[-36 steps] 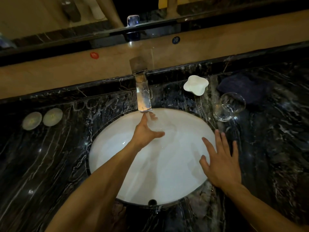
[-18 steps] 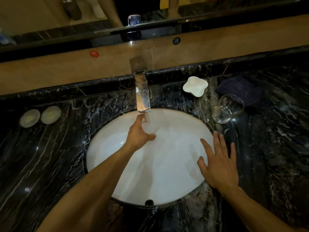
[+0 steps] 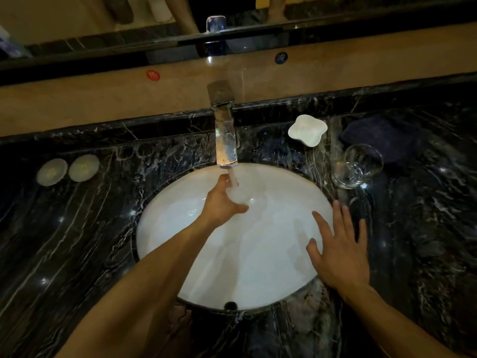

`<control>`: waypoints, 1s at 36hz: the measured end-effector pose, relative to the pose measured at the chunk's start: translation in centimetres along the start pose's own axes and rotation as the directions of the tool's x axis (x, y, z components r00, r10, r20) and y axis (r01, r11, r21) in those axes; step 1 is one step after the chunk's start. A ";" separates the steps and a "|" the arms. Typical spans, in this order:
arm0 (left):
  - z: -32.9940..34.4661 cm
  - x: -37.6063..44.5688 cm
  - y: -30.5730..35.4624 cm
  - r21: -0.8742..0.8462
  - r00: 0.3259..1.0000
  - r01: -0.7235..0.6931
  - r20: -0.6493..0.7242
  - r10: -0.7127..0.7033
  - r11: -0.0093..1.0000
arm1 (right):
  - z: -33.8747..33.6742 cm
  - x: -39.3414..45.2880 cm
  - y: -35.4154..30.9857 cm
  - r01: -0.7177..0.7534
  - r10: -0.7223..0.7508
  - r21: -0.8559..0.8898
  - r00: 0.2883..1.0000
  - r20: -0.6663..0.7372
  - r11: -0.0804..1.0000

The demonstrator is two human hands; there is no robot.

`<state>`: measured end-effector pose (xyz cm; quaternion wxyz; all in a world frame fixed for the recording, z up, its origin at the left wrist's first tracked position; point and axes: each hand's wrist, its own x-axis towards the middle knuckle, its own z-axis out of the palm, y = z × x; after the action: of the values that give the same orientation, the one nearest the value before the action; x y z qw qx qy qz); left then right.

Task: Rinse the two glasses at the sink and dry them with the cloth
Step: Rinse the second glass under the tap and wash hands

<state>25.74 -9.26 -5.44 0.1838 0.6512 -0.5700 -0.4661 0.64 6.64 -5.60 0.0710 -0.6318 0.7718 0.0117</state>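
My left hand [image 3: 221,202] is shut on a clear glass [image 3: 241,196], holding it under the tap [image 3: 225,135] inside the white sink [image 3: 258,267]. A stream of water falls from the spout into the glass. My right hand [image 3: 339,250] is open with fingers spread, palm down, over the right rim of the sink, and holds nothing. The second glass [image 3: 357,166] stands on the black marble counter to the right of the basin. A dark cloth [image 3: 382,136] lies on the counter just behind that glass.
A white lobed dish [image 3: 307,130] sits right of the tap. Two pale round discs [image 3: 67,169] lie on the counter at the left. A phone [image 3: 216,23] stands on the ledge below the mirror. The counter [image 3: 64,254] is dark veined marble.
Water now runs from the spout into the glass in my left hand, which shifted slightly under the tap. My right hand has barely moved.
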 end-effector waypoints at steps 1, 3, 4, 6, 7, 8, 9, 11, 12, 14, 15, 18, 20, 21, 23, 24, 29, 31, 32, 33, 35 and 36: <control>0.2 -0.1 0.1 -0.044 0.999 0.015 -0.030 -0.016 0.999 | 0.0 0.0 0.0 0.000 0.000 -0.001 1.000 0.002 1.000; 0.5 0.0 0.5 -0.105 0.994 0.027 -0.103 -0.038 0.994 | 0.0 0.0 -0.1 -0.001 0.001 0.000 1.000 0.003 1.000; 0.6 0.0 0.7 -0.103 0.994 0.028 -0.098 -0.038 0.994 | 0.0 -0.1 -0.1 0.001 -0.001 -0.003 1.000 0.005 1.000; 0.6 0.1 0.8 -0.045 1.000 0.009 -0.026 -0.010 0.999 | -0.1 -0.1 -0.1 0.002 -0.002 -0.004 1.000 0.010 1.000; 0.5 0.1 0.7 -0.030 1.000 0.005 -0.009 -0.005 1.000 | -0.1 0.0 0.0 0.002 -0.002 0.000 1.000 0.008 1.000; 0.5 0.1 0.6 -0.049 1.000 0.020 -0.017 -0.020 0.999 | -0.1 0.0 -0.1 0.001 -0.001 0.004 1.000 0.006 1.000; 0.5 0.1 0.6 -0.092 0.998 0.041 -0.044 -0.046 0.995 | -0.2 0.0 -0.1 -0.001 0.001 0.009 1.000 0.007 1.000; 0.4 0.1 0.6 -0.112 0.993 0.059 -0.091 -0.069 0.992 | -0.2 0.0 -0.2 -0.005 0.005 0.009 1.000 0.020 1.000; 0.3 0.0 0.7 -0.086 0.994 0.062 -0.083 -0.070 0.994 | -0.2 0.0 -0.2 -0.005 0.005 0.004 1.000 0.028 1.000; 0.3 -0.3 0.5 -0.107 0.995 0.072 -0.067 -0.079 0.992 | -0.3 0.0 -0.1 -0.005 0.005 0.013 1.000 0.030 1.000; 0.2 -0.2 0.5 -0.148 0.992 0.088 -0.077 -0.100 0.985 | -0.3 0.0 -0.1 -0.007 0.006 0.019 1.000 0.027 1.000; 0.2 -0.2 0.7 -0.157 0.991 0.092 -0.079 -0.106 0.983 | -0.3 -0.1 -0.2 -0.008 0.008 0.008 1.000 0.028 1.000; 0.3 -0.2 0.5 -0.157 0.992 0.107 -0.048 -0.115 0.982 | -0.3 -0.1 -0.1 -0.001 0.000 0.005 0.999 0.035 1.000; 0.3 0.0 0.4 -0.192 0.988 0.126 -0.059 -0.140 0.973 | -0.3 0.0 -0.1 0.000 -0.001 0.007 0.999 0.034 1.000; 0.3 0.2 0.4 -0.257 0.977 0.148 -0.110 -0.181 0.955 | -0.3 0.0 -0.2 -0.005 0.004 0.009 1.000 0.029 1.000; 0.2 0.2 0.6 -0.246 0.979 0.144 -0.104 -0.174 0.958 | -0.3 0.0 -0.3 -0.008 0.007 0.007 1.000 0.027 1.000; 0.3 0.3 0.8 -0.230 0.987 0.145 -0.036 -0.157 0.962 | -0.3 0.0 0.0 0.002 -0.002 0.008 1.000 0.021 1.000; 0.2 0.2 0.9 -0.254 0.984 0.140 -0.075 -0.164 0.957 | -0.2 -0.1 -0.2 -0.002 0.001 0.008 1.000 0.013 1.000; 0.3 0.2 0.9 -0.222 0.987 0.133 -0.062 -0.150 0.966 | -0.2 -0.1 -0.2 -0.001 0.001 0.011 1.000 0.014 1.000; 0.4 0.2 0.7 -0.201 0.990 0.119 -0.046 -0.130 0.972 | -0.2 -0.1 -0.2 0.000 0.000 0.008 1.000 0.019 1.000; 0.5 0.2 0.6 -0.208 0.987 0.128 -0.068 -0.145 0.970 | -0.2 0.0 -0.1 -0.002 0.002 -0.003 1.000 0.025 1.000; 0.5 0.2 0.6 -0.205 0.985 0.134 -0.083 -0.153 0.970 | -0.2 0.0 -0.1 -0.004 0.004 -0.003 1.000 0.022 1.000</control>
<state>24.98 -9.47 -5.37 0.2414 0.6911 -0.4624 -0.5003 0.72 6.63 -5.42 0.0787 -0.6302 0.7721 0.0201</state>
